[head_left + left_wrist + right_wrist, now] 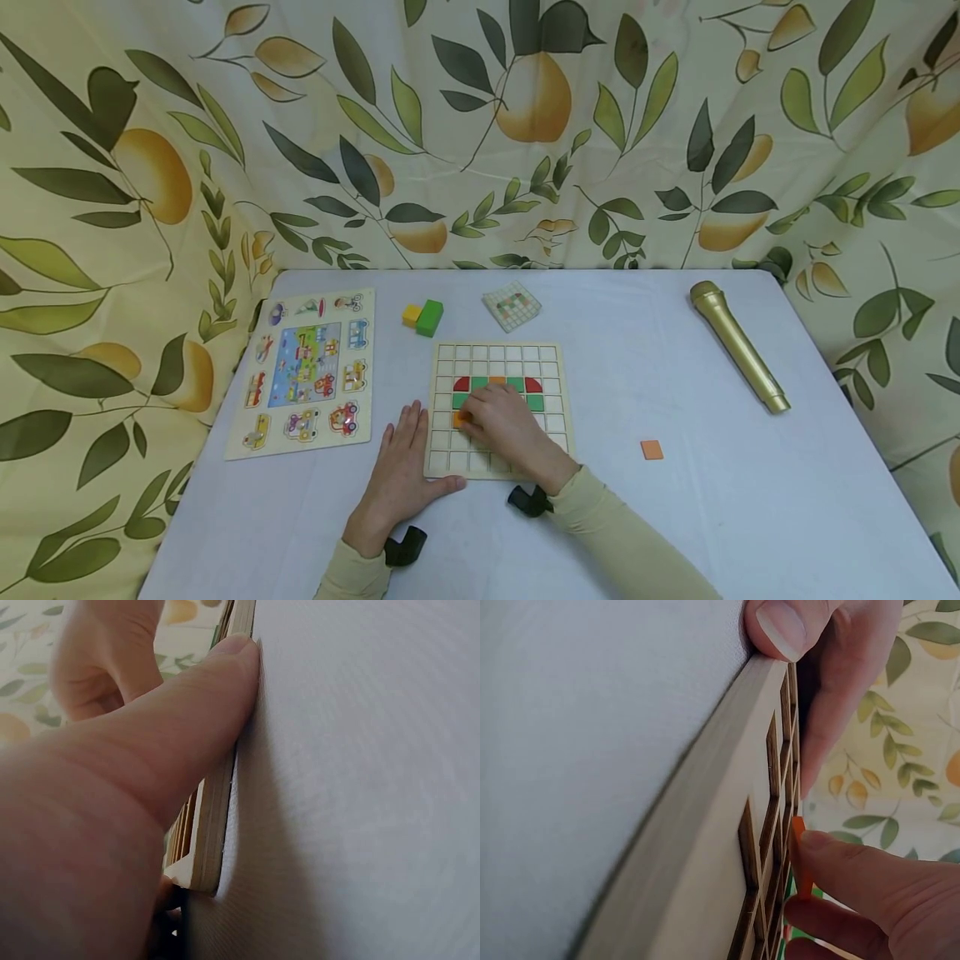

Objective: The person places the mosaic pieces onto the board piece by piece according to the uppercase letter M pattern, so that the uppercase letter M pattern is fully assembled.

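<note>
A wooden grid board (450, 467) lies on the white table. Red curved pieces, green pieces (535, 402) and an orange one (497, 380) sit in its upper-middle cells. My right hand (513, 425) is over the board and pinches an orange square tile (801, 859) between thumb and fingers at the left of the pattern; the tile stands tilted at the grid in the right wrist view. My left hand (401, 467) rests at the board's near left corner, fingers extended along the left side, thumb (217, 682) against the near edge. The right hand covers some middle cells.
A picture puzzle board (360, 433) lies at the left. Behind the grid board are a green block (430, 318), a yellow block (412, 315) and a small pattern card (512, 306). Rightward lie a loose orange square (652, 450) and a gold microphone (738, 346).
</note>
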Tool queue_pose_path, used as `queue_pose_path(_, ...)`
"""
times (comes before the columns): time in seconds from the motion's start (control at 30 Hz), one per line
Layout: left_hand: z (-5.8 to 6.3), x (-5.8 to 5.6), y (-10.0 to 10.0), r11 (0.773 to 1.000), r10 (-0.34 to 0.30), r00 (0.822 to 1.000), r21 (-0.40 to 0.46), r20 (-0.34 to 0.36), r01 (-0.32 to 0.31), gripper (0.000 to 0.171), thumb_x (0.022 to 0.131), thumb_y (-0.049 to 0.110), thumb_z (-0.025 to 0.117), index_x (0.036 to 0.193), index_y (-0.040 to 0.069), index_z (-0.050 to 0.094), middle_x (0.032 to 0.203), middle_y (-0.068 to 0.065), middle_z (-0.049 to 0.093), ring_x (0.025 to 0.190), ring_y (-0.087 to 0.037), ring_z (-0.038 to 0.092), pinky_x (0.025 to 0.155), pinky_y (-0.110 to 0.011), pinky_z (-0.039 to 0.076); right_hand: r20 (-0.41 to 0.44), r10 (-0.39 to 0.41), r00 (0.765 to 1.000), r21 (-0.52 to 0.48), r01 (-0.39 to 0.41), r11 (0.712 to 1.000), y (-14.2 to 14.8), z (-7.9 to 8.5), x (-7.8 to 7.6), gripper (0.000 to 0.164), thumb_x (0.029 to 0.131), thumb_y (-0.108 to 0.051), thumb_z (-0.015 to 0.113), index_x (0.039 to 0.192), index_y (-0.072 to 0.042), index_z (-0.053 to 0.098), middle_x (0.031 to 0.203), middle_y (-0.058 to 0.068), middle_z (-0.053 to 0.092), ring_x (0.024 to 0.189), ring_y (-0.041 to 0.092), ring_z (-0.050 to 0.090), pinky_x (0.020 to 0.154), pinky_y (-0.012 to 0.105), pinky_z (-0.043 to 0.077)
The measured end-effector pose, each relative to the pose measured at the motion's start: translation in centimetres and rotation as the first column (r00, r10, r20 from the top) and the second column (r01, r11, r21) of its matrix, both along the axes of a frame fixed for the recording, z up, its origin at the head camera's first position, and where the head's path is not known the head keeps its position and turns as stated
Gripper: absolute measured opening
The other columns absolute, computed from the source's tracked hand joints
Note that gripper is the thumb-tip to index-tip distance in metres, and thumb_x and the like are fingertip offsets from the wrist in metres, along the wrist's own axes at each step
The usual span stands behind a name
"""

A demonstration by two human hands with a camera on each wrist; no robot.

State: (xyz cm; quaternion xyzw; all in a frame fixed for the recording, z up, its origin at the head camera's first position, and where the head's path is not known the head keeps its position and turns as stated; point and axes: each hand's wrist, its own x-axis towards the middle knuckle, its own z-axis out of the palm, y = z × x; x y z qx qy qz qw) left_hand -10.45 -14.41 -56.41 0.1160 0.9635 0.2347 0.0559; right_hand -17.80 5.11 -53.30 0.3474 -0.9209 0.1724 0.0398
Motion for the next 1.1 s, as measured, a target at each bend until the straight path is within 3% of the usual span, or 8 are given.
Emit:
queue_pose_path(0.47,0.1,0.0,0.1,1.0,0.006,1.0,-0.002,0.009,-0.006,0.118,0.075,0.071,0.067,0.152,-0.006,0.022,0.161,-0.017,0.012,0.147,-0.03,0.006,0.115,-0.052,0.008,-0.014,0.001,1.0,0.024,0.0,1.0,-0.1,-0.2,0.2,0.017,0.084,-0.029,0.079,0.094,-0.016,0.076,0.097,-0.004,0.067,0.094,0.018,0.058,0.088,0.039,0.046)
queue_pose_path(0.8,0.2,0.1,0.1,1.0,0.007,1.0,0.004,0.005,-0.007,0.118,0.075,0.072,0.066,0.152,-0.006,0.021,0.161,-0.017,0.011,0.147,-0.03,0.005,0.115,-0.052,0.008,0.007,0.053,0.999,-0.063,-0.053,0.997,0.7,-0.4,0.6,0.016,0.087,-0.024,0.076,0.099,-0.013,0.078,0.095,-0.003,0.06,0.091,0.017,0.053,0.088,0.04,0.044)
queue_pose_path(0.93,0.2,0.1,0.0,1.0,0.014,1.0,0.001,0.013,-0.014,0.119,0.075,0.072,0.067,0.152,-0.005,0.02,0.161,-0.016,0.01,0.147,-0.03,0.004,0.115,-0.051,0.007,0.008,0.076,0.997,-0.071,-0.075,0.995,1.1,-0.6,0.7,0.019,0.088,-0.023,0.075,0.104,-0.012,0.077,0.098,-0.002,0.059,0.092,0.017,0.052,0.085,0.037,0.044)
queue_pose_path(1.1,0.2,0.0,0.0,1.0,0.015,1.0,0.005,0.016,-0.015,0.119,0.074,0.07,0.069,0.152,-0.005,0.02,0.161,-0.016,0.011,0.147,-0.03,0.005,0.115,-0.051,0.007,0.043,0.08,0.996,-0.06,-0.078,0.995,1.9,0.0,1.4,0.026,0.088,-0.024,0.075,0.111,-0.013,0.074,0.105,-0.001,0.06,0.098,0.017,0.053,0.091,0.037,0.044)
